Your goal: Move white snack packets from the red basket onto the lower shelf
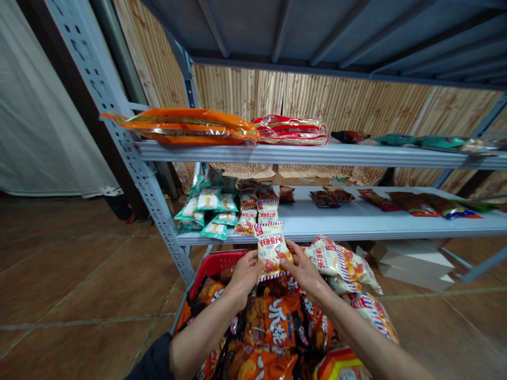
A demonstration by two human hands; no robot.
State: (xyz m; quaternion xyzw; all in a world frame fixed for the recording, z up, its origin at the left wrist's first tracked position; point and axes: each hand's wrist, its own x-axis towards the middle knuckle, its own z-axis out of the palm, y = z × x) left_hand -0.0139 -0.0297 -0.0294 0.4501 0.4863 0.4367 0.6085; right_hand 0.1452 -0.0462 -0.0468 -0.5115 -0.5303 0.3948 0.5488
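Observation:
Both my hands hold one small white snack packet with red lettering, just in front of the lower shelf. My left hand pinches its left edge and my right hand grips its right edge. Below my hands stands a red basket heaped with orange snack bags and more white packets. On the lower shelf behind, a row of matching white packets lies beside a pile of green-and-white packets.
The grey metal shelving has an upper shelf with flat orange, red and green packs. Dark and coloured packets lie to the right on the lower shelf. White boxes sit on the brown tiled floor.

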